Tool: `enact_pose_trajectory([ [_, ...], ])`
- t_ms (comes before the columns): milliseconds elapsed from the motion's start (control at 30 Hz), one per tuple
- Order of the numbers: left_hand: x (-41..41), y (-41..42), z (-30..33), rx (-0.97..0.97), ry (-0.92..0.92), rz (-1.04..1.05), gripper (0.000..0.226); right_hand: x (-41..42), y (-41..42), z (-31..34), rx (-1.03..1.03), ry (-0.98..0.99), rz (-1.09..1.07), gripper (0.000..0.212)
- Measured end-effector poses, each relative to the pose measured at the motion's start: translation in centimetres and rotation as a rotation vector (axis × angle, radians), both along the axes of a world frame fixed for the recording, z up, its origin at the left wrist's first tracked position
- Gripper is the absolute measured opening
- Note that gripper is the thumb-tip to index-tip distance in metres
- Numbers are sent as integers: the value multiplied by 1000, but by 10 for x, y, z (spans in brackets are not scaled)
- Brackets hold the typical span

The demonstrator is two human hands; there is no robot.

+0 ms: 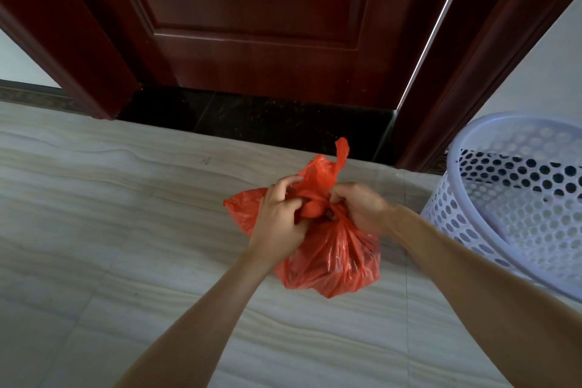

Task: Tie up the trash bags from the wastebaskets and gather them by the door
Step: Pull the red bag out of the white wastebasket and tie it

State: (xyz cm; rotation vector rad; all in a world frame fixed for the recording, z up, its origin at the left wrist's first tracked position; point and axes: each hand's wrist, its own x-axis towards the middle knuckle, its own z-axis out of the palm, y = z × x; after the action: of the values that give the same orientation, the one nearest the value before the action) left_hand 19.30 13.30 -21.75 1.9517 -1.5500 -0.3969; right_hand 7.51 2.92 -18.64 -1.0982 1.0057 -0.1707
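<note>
Since the task ends at the door, the dark red-brown carved wooden door (252, 19) fills the top of the view, shut or nearly so, with a thin bright strip of light down its right edge. Its upper part is cut off by the frame. Below it lies a black polished stone threshold (252, 121), then the pale grey streaked tile floor (110, 198).

At the right stands a pale lilac perforated plastic wastebasket (519, 198), just beside the door frame and partly cropped; no liner shows in it, though its bottom is not visible.

The red thin plastic trash bag (327, 258) hangs in the air over the floor, near the threshold, held up by its neck so the weight pulls the plastic taut for knotting. Contents are only dark shapes through the film, not identifiable.

The left hand (280, 217) has fingers curled round one gathered flap of the bag. The right hand (359, 208) pinches the twisted neck on the other side. Judged: a knot is being formed or tightened. The knot itself is mostly hidden between the hands, so whether it is finished cannot be told. One loose tail (342, 151) sticks up.
</note>
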Motion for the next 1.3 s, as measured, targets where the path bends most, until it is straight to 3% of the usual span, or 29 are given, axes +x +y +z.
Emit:
enact_pose_trajectory([
  [233,5,2,8,-56,95,146,32,-1,-3,1,-234,137,44,22],
  [300,3,1,14,-38,282,172,17,2,-1,3,-327,186,74,26],
  [433,2,2,22,-31,740,323,24,5,6,8,-453,206,85,31],
  [533,0,4,22,-42,942,429,14,9,12,7,-463,129,-6,28],
  [767,0,10,18,12,901,344,10,18,-3,-1,-109,52,-441,22],
  [1100,33,33,13,262,808,319,33,4,-21,-13,-382,281,-459,28],
  [1300,42,60,5,336,825,337,35,-10,-31,-19,-276,341,-462,27],
])
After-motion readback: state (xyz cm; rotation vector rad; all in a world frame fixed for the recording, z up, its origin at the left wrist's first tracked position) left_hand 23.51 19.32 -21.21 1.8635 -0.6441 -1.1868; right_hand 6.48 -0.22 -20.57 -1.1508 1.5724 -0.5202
